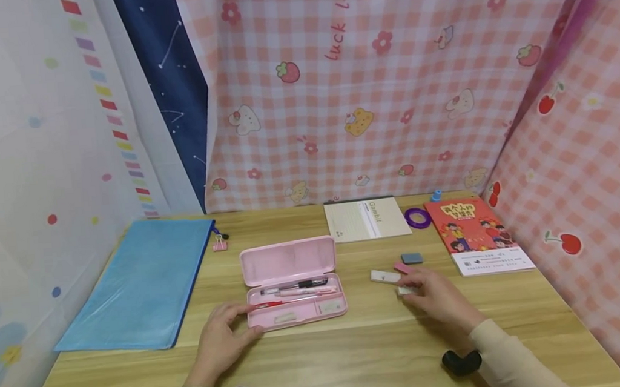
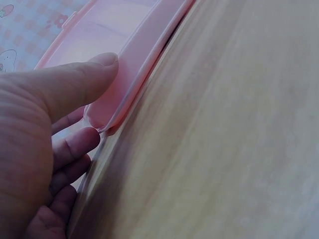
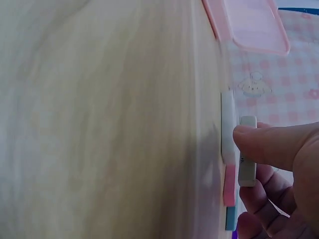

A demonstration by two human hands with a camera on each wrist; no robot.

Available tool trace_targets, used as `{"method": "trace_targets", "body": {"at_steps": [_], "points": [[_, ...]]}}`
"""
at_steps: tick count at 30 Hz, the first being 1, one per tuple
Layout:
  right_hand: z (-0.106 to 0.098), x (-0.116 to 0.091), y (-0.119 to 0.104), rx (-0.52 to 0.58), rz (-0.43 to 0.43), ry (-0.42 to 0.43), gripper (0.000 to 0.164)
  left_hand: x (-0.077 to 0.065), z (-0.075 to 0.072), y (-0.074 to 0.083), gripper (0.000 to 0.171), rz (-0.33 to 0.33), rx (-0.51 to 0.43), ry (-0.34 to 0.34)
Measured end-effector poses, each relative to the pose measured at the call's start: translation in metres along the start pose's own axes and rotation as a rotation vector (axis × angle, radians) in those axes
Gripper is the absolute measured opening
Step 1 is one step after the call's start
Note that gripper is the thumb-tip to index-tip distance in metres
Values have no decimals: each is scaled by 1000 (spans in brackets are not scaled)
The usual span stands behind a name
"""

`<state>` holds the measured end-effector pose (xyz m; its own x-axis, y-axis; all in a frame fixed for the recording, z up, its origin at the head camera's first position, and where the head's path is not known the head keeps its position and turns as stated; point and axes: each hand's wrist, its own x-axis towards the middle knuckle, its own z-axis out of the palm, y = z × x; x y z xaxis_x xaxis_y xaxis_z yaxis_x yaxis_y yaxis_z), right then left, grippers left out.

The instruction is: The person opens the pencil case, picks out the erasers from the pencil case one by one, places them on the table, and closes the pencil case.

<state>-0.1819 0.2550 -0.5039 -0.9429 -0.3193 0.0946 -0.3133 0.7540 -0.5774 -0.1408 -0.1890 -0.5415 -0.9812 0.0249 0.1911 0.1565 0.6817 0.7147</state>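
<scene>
While your left hand steadies the left end of the pink pencil case, its thumb and index finger close on the front corner. The case lies open, hinged lid tipped back. Its rear compartment holds a black pen and a pale pink pen, with a red pen along the divider; up front, a pale strip lies in the longer section and a whitish block in the shorter one.

Your right hand pinches a small white eraser between thumb and fingers, to the right of the case. From the head view your fingers mostly cover it; the right wrist view shows its narrow oblong shape, faint printing — and that it is raised off the wood-grain table. Near it lie a longer white eraser, a pink eraser and a blue-grey eraser.

The left wrist view shows what the head view cannot: your thumb flat on the case's smooth, rounded front wall, your other fingers loosely bent beyond the corner.

Farther off are a glossy blue folder, a cream notebook and a purple ring.
</scene>
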Motion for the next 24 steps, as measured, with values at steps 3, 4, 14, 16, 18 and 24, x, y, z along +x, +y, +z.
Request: {"method": "trace_targets", "body": {"at_steps": [3, 4, 14, 16, 18, 24], "points": [[-1, -1, 5, -15, 9, 9, 26, 0, 0, 0, 47, -3, 2, 0], [-1, -1, 7, -19, 14, 11, 26, -1, 0, 0, 48, -7, 2, -4], [-1, 0, 14, -25, 46, -6, 24, 2, -1, 2, 50, -36, -3, -34], [-1, 0, 15, -20, 39, -12, 24, 2, -1, 2, 50, -42, -6, -37], [0, 0, 16, -18, 34, -20, 24, 2, -1, 1, 50, -46, -6, -40], [2, 1, 16, -26, 41, -42, 24, 1, 0, -1, 49, -44, -8, -35]]}}
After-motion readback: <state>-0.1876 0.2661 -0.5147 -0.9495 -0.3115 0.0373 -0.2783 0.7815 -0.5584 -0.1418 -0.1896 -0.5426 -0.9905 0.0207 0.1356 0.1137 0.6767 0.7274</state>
